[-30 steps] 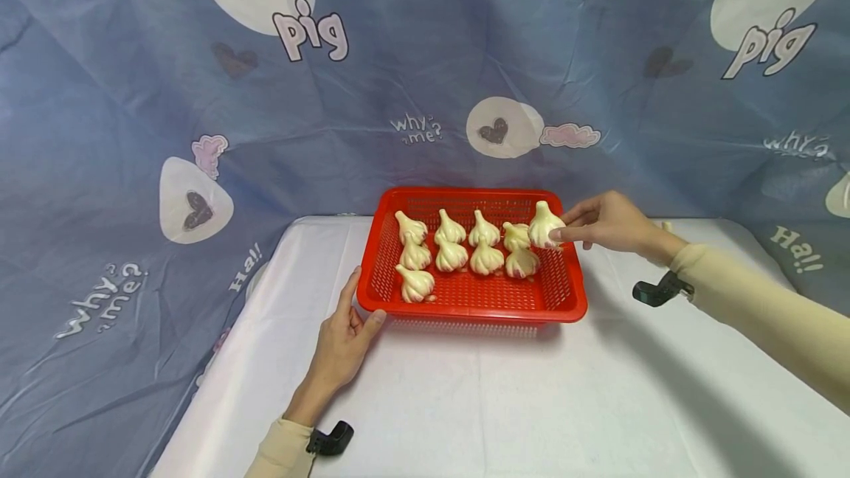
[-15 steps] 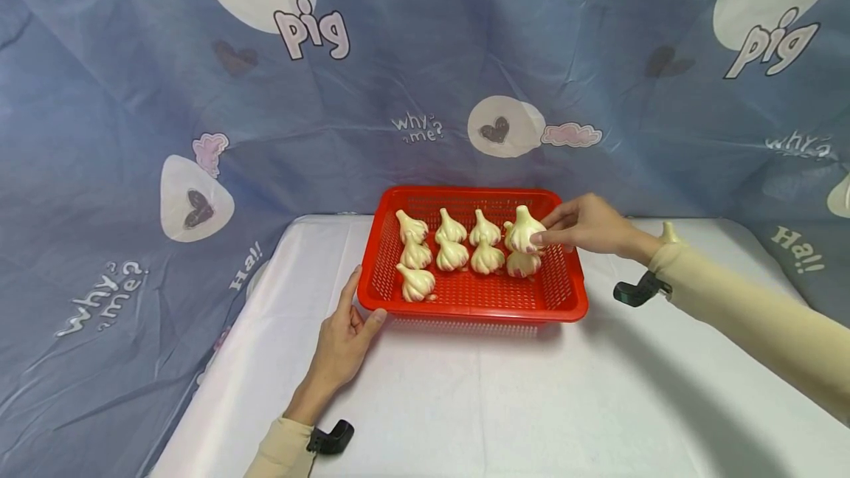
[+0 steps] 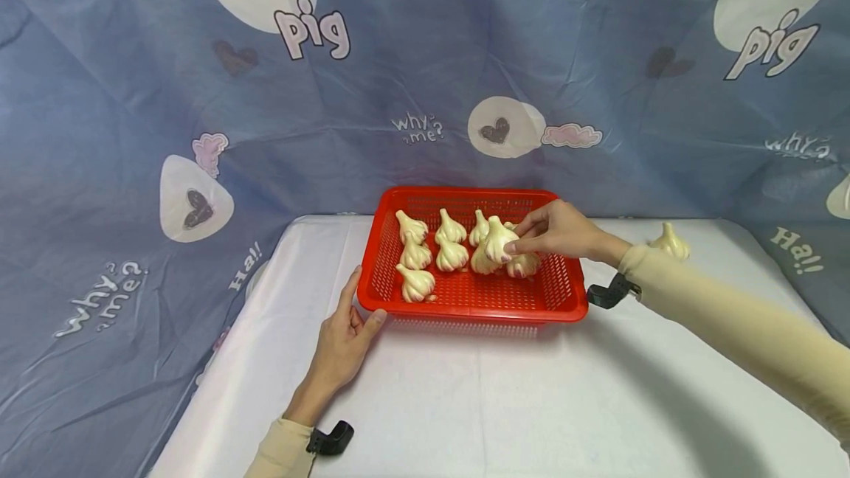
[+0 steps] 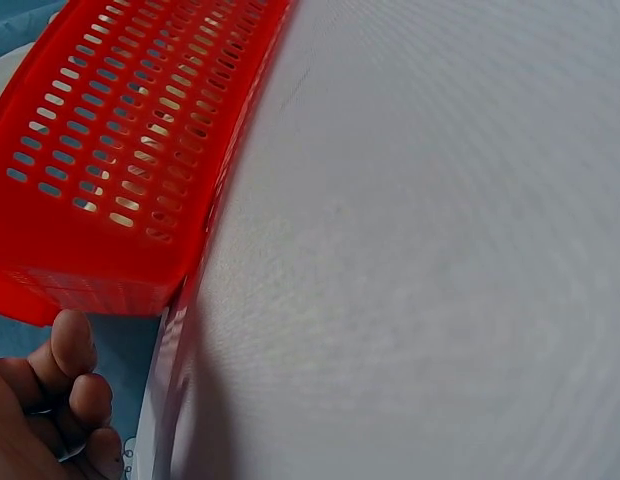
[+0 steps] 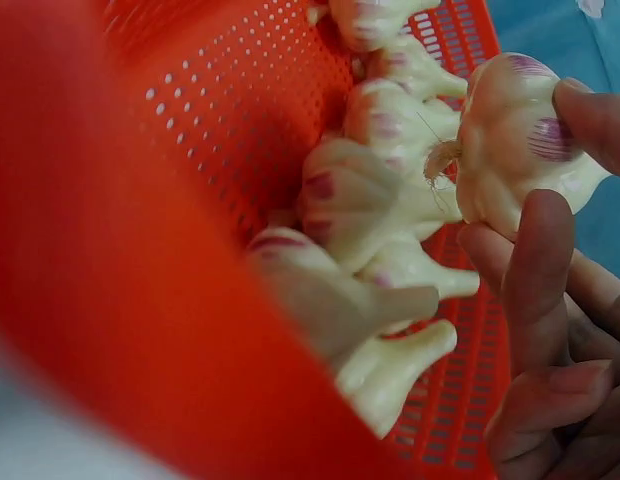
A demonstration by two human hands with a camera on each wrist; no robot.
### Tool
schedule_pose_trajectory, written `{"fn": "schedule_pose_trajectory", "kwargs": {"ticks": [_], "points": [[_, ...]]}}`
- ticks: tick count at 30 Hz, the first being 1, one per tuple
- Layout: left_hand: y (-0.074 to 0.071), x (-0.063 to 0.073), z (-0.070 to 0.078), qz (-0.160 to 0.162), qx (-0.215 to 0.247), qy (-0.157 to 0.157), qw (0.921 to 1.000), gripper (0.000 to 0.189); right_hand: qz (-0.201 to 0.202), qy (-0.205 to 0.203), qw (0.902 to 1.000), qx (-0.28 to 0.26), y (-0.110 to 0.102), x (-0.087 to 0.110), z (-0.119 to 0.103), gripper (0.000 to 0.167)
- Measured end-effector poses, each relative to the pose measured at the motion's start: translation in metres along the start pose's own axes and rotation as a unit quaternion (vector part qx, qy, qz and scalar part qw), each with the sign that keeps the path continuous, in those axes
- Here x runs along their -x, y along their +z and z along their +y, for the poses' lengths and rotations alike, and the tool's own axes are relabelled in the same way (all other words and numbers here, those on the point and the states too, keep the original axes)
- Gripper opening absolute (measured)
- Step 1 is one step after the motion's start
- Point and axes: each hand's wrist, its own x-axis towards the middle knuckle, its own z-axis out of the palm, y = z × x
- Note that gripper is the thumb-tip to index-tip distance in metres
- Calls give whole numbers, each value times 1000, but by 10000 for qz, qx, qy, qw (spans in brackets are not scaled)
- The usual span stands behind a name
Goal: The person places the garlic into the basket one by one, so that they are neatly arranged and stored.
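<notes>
Held above the red plastic basket [image 3: 465, 311] is a garlic bulb [image 3: 497, 239], stem up, pinched between the thumb and fingers of my right hand [image 3: 559, 231]. In the right wrist view that garlic bulb [image 5: 505, 150] shows purple streaks and a rooty base. Several more bulbs [image 3: 451, 256] stand in rows inside the basket, with one front bulb [image 3: 417, 283] at the left. The held bulb and right hand partly hide those at the right. My left hand [image 3: 340, 349] touches the basket's front left corner, index finger along the left side, thumb at the front rim.
Another garlic bulb [image 3: 673, 242] lies on the white tablecloth [image 3: 505, 397] to the right of the basket, behind my right forearm. A blue printed curtain [image 3: 372, 80] hangs directly behind the table and along its left side.
My right hand has carried the held bulb leftward across the basket, from its right rim to above the third column. The bulb on the tablecloth has come into fuller view. My left hand stays put.
</notes>
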Motion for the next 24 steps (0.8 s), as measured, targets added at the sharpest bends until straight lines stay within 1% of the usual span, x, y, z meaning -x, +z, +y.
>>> {"fn": "schedule_pose_trajectory", "kwargs": {"ticks": [7,11,14,19,24], "points": [[0,0,0,-6,-28,-31,10000,86,-201,-125,9997,102,15,-8,-8,37],[0,0,0,6,13,-11,10000,86,-550,-49,9981,-259,23,-11,-13,37],[0,0,0,22,35,5,10000,86,-738,18,9965,-380,29,-15,-17,36],[0,0,0,43,37,16,10000,86,-908,-12,9957,-206,37,-21,-20,32],[0,0,-1,10,37,-50,10000,87,-985,-242,9946,212,45,-28,-19,32]]}}
